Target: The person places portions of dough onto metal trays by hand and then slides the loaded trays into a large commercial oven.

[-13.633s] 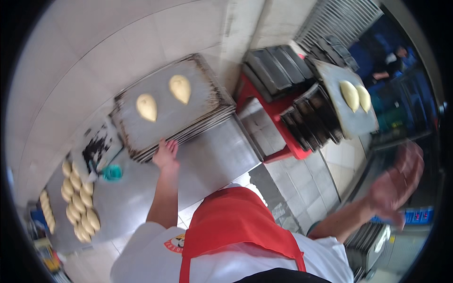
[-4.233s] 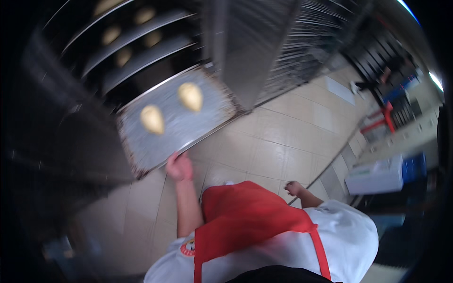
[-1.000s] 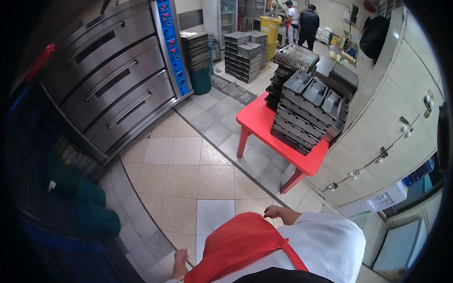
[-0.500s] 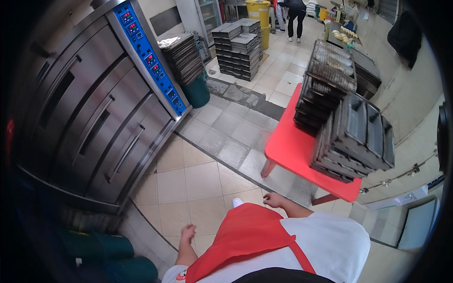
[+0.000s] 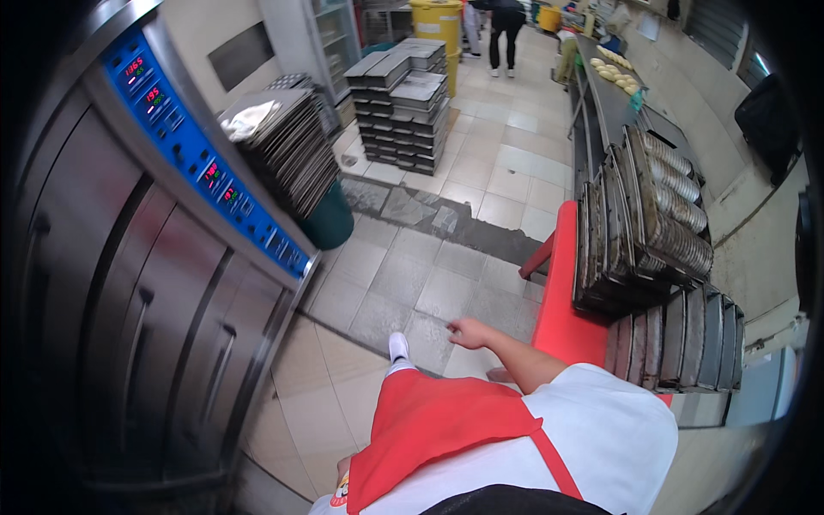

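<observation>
My right hand (image 5: 468, 333) hangs over the grey floor tiles in front of me. Its fingers are loosely bent and a little apart, and nothing shows in them. The red table (image 5: 566, 330) is nearest to it, on the right. Dark, stacked baking trays (image 5: 614, 232) with ridged metal moulds (image 5: 678, 197) stand on that table, with grey loaf tins (image 5: 687, 335) at its near end. Only a sliver of my left arm (image 5: 344, 468) shows beside the red apron (image 5: 446, 429); the left hand is out of sight. My white shoe (image 5: 398, 346) is stepping forward.
A steel deck oven (image 5: 163, 257) with a blue control panel fills the left. Beyond it, stacked flat trays (image 5: 283, 154) rest above a green bin (image 5: 330, 215). More tins (image 5: 399, 112) stand on the floor ahead. Dough pieces (image 5: 614, 75) lie on the far-right bench; a person (image 5: 506, 34) stands farther off.
I have moved forward: the oven slides past on the left and the red table comes closer on the right. My right hand has swung forward; my left has dropped out of view.
</observation>
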Tool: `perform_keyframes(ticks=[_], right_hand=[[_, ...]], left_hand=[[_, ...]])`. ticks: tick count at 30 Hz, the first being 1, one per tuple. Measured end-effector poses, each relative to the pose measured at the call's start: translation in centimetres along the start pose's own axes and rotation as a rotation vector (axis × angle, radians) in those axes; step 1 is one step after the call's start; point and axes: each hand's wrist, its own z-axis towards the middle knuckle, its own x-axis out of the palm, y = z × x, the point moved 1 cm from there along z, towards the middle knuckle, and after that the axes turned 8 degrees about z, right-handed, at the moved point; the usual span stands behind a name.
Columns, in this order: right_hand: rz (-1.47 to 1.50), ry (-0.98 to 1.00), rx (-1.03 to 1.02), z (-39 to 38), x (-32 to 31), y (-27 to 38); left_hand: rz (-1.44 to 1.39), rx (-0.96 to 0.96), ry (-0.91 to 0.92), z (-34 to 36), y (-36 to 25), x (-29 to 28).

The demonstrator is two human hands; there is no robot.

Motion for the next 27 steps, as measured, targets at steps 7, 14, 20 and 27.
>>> perform_keyframes(ticks=[7, 14, 20, 27], right_hand=[[0.26, -0.167, 0.365, 3.1, -11.3, -3.0], [0.533, -0.663, 0.51, 8.1, -21.6, -9.2], [0.76, -0.762, 0.579, 16.0, -32.3, -20.9], [0.735, -0.674, -0.003, 25.3, -70.1, -11.9]], left_hand=[[-0.169, -0.091, 0.153, 33.7, -21.9, -22.2], [-0.395, 0.348, 0.006, 56.4, -58.0, -40.5], [-0.344, 0.21, 0.208, 63.1, -80.3, -36.6], [-0.572, 0.326, 0.371, 62.7, -112.1, -28.5]])
